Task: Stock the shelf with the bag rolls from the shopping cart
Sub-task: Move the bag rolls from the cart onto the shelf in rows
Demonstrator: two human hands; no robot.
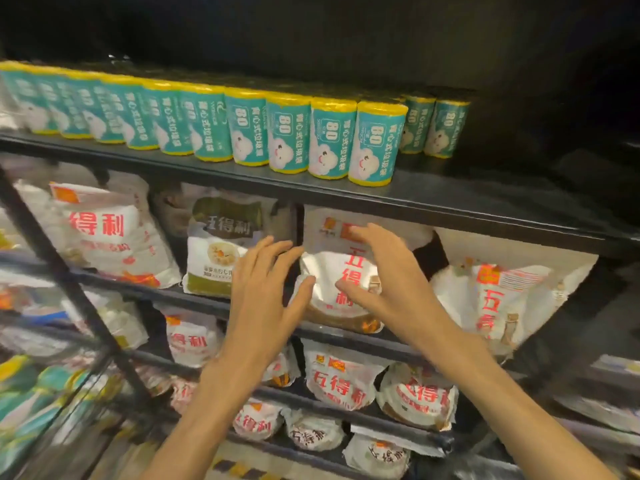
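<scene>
A long row of teal bag rolls [375, 143] with yellow ends stands upright along the front of the top black shelf [450, 199]; two more rolls [446, 128] stand further back at the right. My left hand [266, 289] and my right hand [384, 275] hang in the air below that shelf, fingers spread, holding nothing, in front of the white packets. At the lower left, more teal and yellow rolls [31, 393] lie in the shopping cart [86, 382], blurred.
Below the top shelf, several shelves hold white flour-like bags with red characters [346, 271]. A black diagonal bar [59, 265] of the cart crosses the left side. The top shelf's right part beyond the rolls is bare and dark.
</scene>
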